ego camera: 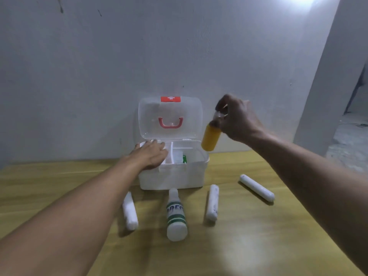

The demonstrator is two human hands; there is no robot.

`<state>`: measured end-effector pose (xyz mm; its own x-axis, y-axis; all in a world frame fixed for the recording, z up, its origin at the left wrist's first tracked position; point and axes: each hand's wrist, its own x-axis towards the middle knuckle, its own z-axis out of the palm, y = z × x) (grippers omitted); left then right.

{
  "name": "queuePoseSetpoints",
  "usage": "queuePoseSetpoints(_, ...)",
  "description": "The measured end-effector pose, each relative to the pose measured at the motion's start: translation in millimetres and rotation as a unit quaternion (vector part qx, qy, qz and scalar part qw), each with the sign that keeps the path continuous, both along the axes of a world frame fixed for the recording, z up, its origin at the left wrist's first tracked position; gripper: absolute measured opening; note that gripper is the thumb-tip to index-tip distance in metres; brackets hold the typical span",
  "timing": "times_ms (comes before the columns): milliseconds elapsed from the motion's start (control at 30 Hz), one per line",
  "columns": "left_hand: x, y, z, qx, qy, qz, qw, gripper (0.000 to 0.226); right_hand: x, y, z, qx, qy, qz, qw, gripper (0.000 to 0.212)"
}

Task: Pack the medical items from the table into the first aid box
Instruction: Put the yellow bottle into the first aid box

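A white first aid box stands on the table against the wall, its clear lid raised upright with a red handle and red cross tag. My left hand rests flat on the box's left rim and inner tray. My right hand pinches the top of a yellow bottle, which hangs above the box's right edge. A green item shows inside the box. In front of the box lie a white bottle with green stripes and three white bandage rolls.
The wooden table extends toward me. A grey wall stands right behind the box. At the right, a wall corner opens onto a floor area.
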<state>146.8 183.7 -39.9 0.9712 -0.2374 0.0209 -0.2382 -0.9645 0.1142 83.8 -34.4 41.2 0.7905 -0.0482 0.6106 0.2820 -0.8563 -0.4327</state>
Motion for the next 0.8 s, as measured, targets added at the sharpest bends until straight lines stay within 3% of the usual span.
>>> queuePoseSetpoints(300, 3, 2, -13, 0.048, -0.015, 0.002, 0.999, 0.055, 23, 66, -52, -0.034, 0.109, 0.091, 0.989, 0.03)
queuePoseSetpoints(533, 5, 5, -14, 0.023, -0.011, 0.011, 1.0, 0.063, 24, 68, -63, -0.044, 0.147, 0.123, 0.98, 0.03)
queuePoseSetpoints(700, 7, 5, -16, 0.017, -0.018, 0.015, 1.0, 0.062, -8, 69, -58, -0.066, 0.057, 0.046, 0.995, 0.019)
queuePoseSetpoints(800, 7, 4, -15, 0.018, -0.009, 0.016, 1.0, 0.061, -28, 78, -71, -0.095, 0.267, 0.051, 0.958, 0.029)
